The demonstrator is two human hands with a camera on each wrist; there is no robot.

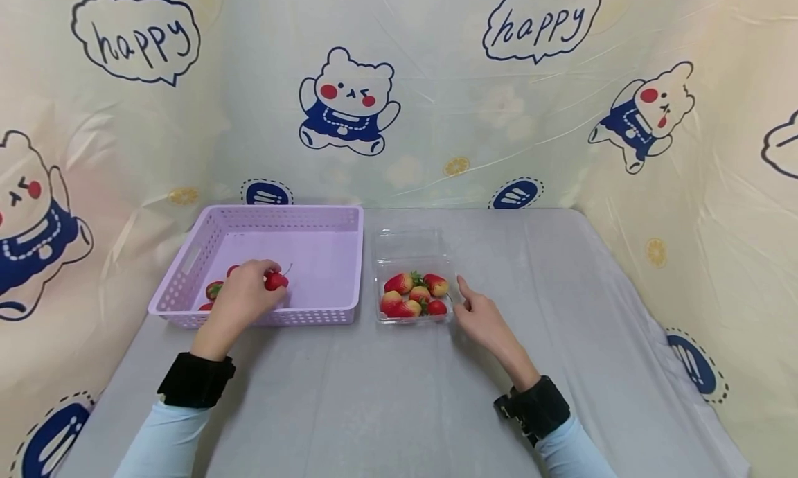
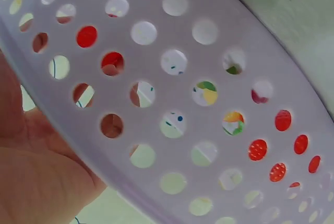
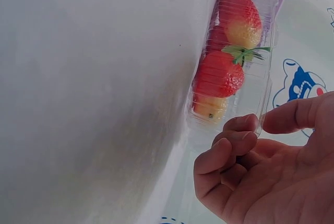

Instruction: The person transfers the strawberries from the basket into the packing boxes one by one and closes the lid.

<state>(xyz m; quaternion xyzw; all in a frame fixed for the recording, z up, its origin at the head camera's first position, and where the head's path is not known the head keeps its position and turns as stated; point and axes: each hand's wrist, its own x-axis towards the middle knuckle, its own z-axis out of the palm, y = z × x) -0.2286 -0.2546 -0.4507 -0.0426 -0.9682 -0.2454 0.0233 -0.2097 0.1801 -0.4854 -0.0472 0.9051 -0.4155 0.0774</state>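
My left hand (image 1: 246, 291) reaches over the near wall of a lilac basket (image 1: 318, 316) and pinches a red cherry (image 1: 276, 281) with a thin stem. More red fruit (image 1: 214, 289) lies in the basket beside that hand, partly hidden by it. In the left wrist view, the perforated basket wall (image 2: 156, 130) covers most of the fingers. My right hand (image 1: 483, 319) grips the right rim of a clear plastic box (image 1: 408, 246) between thumb and fingers, as the right wrist view shows. Several red-and-yellow strawberries (image 1: 399, 282) and a red cherry (image 1: 436, 307) lie in the box.
The clear box stands just right of the basket on a grey cloth-covered table (image 1: 349, 402), its hinged lid folded back toward the rear. A printed curtain (image 1: 436, 118) with bears hangs behind and at both sides of the table.
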